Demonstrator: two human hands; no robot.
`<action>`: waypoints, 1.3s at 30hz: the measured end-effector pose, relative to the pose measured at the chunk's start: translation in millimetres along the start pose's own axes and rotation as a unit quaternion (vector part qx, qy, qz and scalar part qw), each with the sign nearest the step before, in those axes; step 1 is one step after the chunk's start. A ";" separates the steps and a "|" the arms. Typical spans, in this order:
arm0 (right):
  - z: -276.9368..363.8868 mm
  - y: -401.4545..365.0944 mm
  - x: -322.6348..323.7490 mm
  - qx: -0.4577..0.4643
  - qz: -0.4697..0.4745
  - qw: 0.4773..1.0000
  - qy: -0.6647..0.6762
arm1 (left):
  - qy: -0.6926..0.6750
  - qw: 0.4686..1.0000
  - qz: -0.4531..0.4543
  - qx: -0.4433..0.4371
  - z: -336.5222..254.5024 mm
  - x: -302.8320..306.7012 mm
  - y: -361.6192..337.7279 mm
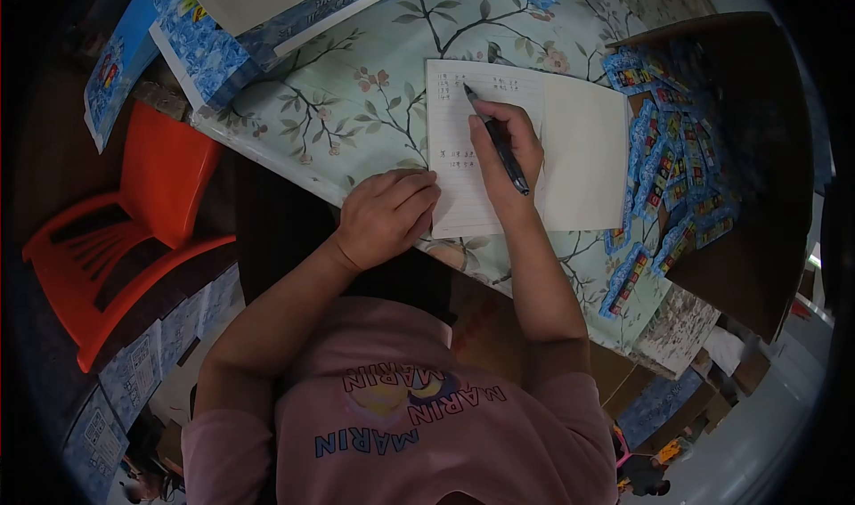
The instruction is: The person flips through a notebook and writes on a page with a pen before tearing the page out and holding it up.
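An open notebook (579, 149) lies on the table, with handwritten lines near the top and lower middle of its ruled left page. My right hand (509, 149) grips a dark pen (508, 153), its tip close to the writing at the top of that page. Near the page's lower left edge rests my left hand (388, 215), its fingers curled and pressed together at the paper's edge. Whatever may be under those fingers is hidden.
A cardboard box (757, 238) with many blue packets (663, 166) spilling from it stands at the right. Blue printed boxes (258, 33) sit at the upper left. An orange chair (165, 175) is left of the flower-patterned tablecloth (347, 86).
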State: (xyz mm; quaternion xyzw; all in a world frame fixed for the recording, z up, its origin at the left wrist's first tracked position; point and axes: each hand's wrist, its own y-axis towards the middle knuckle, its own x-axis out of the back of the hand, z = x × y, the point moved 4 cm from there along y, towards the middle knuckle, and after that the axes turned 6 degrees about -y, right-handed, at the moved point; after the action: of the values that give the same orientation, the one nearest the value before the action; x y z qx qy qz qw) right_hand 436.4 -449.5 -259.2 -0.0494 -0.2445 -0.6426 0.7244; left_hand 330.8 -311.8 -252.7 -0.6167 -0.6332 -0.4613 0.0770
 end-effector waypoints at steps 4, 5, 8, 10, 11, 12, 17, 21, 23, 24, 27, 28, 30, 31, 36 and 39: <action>-0.9 -0.2 0.1 -0.005 0.000 1.000 0.003 | -0.003 1.000 0.008 0.009 -1.6 1.2 1.0; -0.4 -0.4 0.4 -0.006 0.000 1.000 0.003 | -0.007 1.000 0.011 0.016 -1.7 1.3 1.1; -1.4 -0.8 0.6 -0.024 0.008 1.000 0.016 | -0.002 1.000 0.009 0.013 -1.6 0.7 0.6; -2.9 -0.7 0.1 -0.020 0.007 1.000 0.020 | 0.000 1.000 0.008 0.014 -2.3 1.1 1.1; -2.8 -0.6 0.1 -0.019 0.007 1.000 0.021 | 0.002 1.000 0.008 0.014 -2.4 1.5 1.3; -3.0 -0.5 0.2 -0.022 0.008 0.999 0.024 | 0.003 1.000 0.008 0.013 -2.0 1.1 1.1; -2.1 -1.0 -0.2 -0.038 0.016 0.998 0.046 | 0.008 1.000 -0.003 0.002 -1.2 -0.5 -0.1; -6.8 -0.2 -0.1 -0.029 0.003 0.999 0.029 | 0.010 1.000 -0.004 -0.001 -2.2 0.0 0.4; -7.1 0.7 -0.4 -0.028 -0.001 0.999 0.026 | 0.007 1.000 0.010 0.013 -2.3 0.2 0.0; -7.5 0.6 -0.3 -0.030 -0.001 0.999 0.025 | 0.007 1.000 0.011 0.014 -2.8 0.5 -0.5; -8.6 0.9 0.4 -0.025 -0.003 0.999 0.024 | 0.004 1.000 0.006 0.008 -2.9 0.4 0.5; -8.6 0.1 0.8 -0.018 -0.005 1.000 0.024 | 0.004 1.000 0.004 0.007 -3.1 0.5 0.4; -8.3 -0.3 2.0 -0.020 -0.011 1.000 0.020 | 0.002 1.000 0.006 0.003 -3.5 0.3 0.8; -7.4 0.0 2.4 -0.018 -0.013 1.000 0.017 | 0.001 1.000 0.006 0.002 -3.5 0.5 1.2; -4.6 -0.3 1.1 -0.031 -0.011 0.999 0.011 | -0.003 1.000 0.005 0.006 -1.4 0.7 0.6; -5.6 -0.4 -1.7 -0.058 -0.008 0.998 0.014 | 0.007 1.000 0.005 -0.002 0.1 0.3 -0.6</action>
State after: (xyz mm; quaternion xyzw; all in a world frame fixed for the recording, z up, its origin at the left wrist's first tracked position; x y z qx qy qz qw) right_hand 437.6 -450.2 -264.9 -0.0804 -0.1970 -0.6619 0.7188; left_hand 330.3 -311.4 -252.9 -0.6168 -0.6286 -0.4665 0.0830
